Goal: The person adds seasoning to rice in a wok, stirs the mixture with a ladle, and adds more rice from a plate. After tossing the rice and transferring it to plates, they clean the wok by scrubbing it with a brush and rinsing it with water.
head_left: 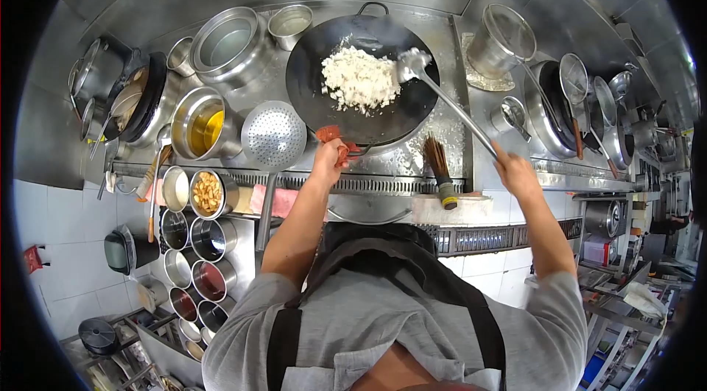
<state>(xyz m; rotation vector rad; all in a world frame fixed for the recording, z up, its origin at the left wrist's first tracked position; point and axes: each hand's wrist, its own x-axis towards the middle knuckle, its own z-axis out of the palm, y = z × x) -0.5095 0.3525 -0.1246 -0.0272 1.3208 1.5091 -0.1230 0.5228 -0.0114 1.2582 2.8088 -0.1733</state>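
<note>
1. The left hand grips a red cloth at the near rim of the wok.
2. The right hand is closed around the handle end of a ladle; its head lies inside the wok.
3. White chopped food sits in the wok, beyond both grips, beside the ladle's head.

The single head view looks forward and steeply down from the wearer's head, wide and bowed at its edges. The torso sits close below, behind both grips; the wok lies farther, ahead of the left grip and ahead-left of the right grip.
</note>
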